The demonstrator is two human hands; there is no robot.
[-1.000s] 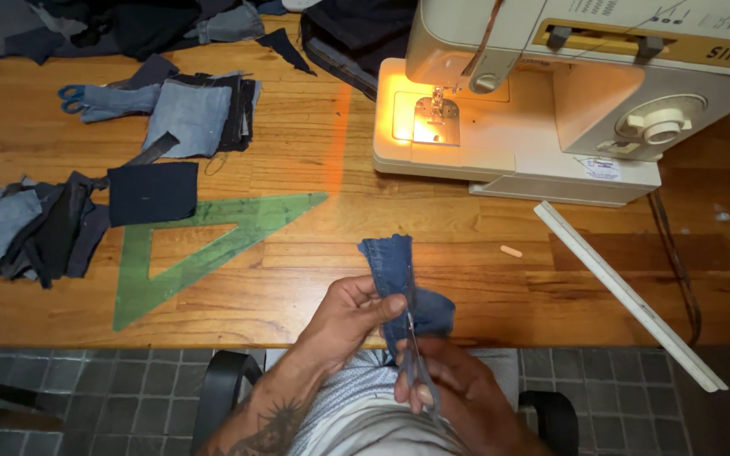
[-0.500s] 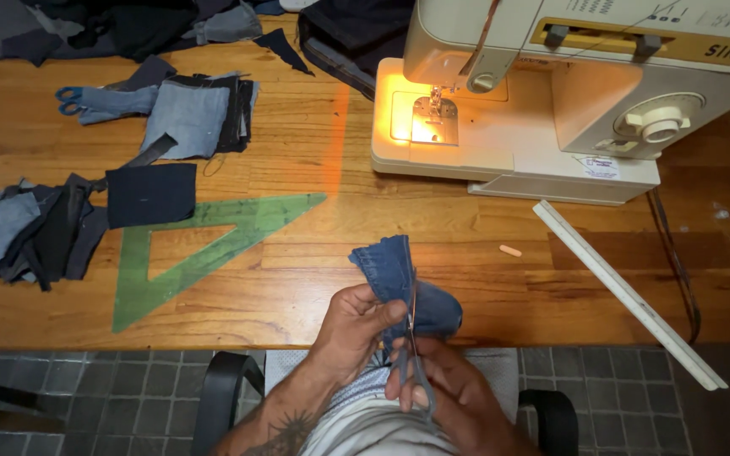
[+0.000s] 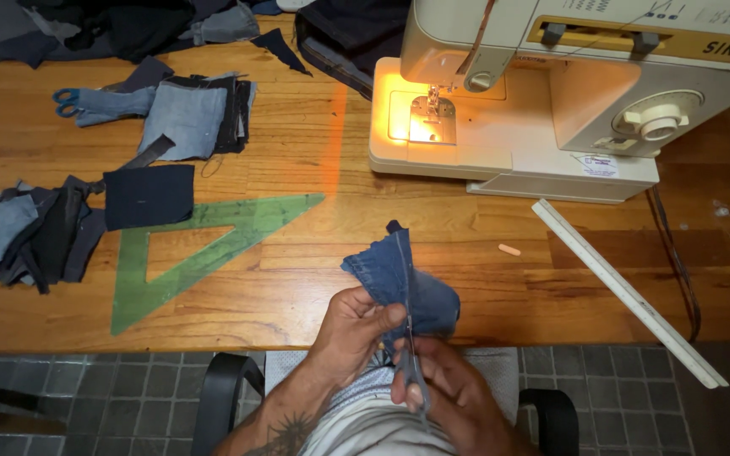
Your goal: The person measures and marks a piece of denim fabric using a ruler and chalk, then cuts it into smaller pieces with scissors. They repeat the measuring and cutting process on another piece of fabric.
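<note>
Wooden table over grey tile floor, denim scrap at 6 o'clock edge, left hand pinching it, right hand gripping scissors, lit sewing machine at 1 o'clock, green triangle & fabric piles at 9 o'clock.

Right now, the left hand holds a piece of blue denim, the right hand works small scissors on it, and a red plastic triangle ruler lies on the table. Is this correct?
Not quite: the triangle ruler is green, not red, as the head view shows. The rest holds: the left hand holds the blue denim piece, and the right hand works small scissors on it.
</note>
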